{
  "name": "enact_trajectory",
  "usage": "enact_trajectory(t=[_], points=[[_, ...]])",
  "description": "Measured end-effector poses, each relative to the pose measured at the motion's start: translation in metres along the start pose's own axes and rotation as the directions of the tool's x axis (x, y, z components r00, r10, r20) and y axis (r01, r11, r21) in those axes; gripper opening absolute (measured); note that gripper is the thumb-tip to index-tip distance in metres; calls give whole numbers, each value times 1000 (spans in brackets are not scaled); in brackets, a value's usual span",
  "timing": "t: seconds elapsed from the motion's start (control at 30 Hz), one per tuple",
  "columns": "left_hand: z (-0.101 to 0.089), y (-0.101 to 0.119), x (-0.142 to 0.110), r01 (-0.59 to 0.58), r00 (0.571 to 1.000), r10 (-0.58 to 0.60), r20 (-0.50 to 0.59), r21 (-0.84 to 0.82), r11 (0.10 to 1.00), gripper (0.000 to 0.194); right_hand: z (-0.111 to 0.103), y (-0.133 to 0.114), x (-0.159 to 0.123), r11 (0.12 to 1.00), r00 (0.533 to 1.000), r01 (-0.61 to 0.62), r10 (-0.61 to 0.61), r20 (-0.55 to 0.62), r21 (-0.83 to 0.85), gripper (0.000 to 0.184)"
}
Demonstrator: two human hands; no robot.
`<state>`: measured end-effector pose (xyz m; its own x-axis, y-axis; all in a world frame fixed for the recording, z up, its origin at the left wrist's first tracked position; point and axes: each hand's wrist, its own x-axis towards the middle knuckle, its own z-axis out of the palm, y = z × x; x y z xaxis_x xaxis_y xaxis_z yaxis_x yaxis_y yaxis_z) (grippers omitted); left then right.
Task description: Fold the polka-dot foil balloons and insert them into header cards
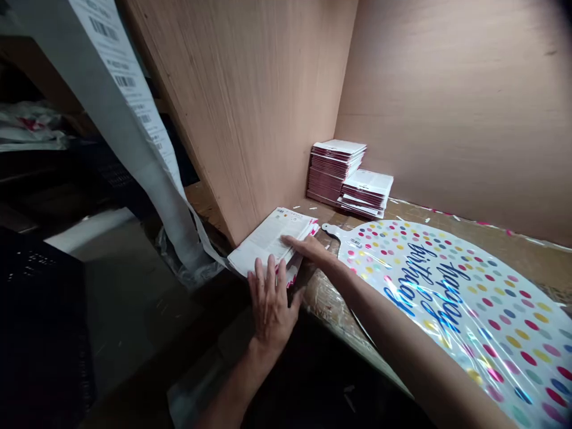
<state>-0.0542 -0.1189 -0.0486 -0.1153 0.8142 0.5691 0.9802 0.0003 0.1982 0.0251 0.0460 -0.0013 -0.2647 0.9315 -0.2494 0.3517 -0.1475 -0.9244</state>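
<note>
Two wooden boards — one on the left (259, 107), one along the far side (456, 107) — meet in a far corner above the brown surface (527, 256). A flat spotted balloon marked "happy birthday" (482, 322) covers much of the right. A long strip of labels (134, 107) hangs on the left, its lower end reaching the left corner of a pile of white packets (268, 235).

Both forearms come in from the near side, the right one crossing over the balloon. The left hand (272, 301) is back-up with fingers spread, its grip wide, the fingertips at the pile's near edge. The right hand (306, 245) lies over the pile's right side, a digit pointing left across the top; its underside is hidden, so I cannot tell how tight that grip is.

The pile lies just beyond the left hand, at the surface's near left edge, beside the left board's near end. Far of it, a tall stack (333, 173) and a lower stack (366, 193) fill the corner. A narrow bare stretch, dotted with paper scraps (313, 207), separates pile from stacks.
</note>
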Motion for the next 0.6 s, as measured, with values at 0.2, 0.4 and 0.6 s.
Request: enact_trajectory(t=[0.2, 0.4, 0.6], points=[[5, 7, 18, 49, 999, -51, 10, 145, 988, 55, -19, -4, -18, 786, 993, -8, -66, -96, -618, 63], [0, 45, 67, -195, 964, 145, 223, 221, 956, 72, -55, 64, -94, 926, 945, 258, -302, -129, -277, 48], [32, 23, 115, -308, 888, 171, 428, 277, 910, 62, -105, 105, -169, 945, 971, 236, -238, 19, -227, 42]])
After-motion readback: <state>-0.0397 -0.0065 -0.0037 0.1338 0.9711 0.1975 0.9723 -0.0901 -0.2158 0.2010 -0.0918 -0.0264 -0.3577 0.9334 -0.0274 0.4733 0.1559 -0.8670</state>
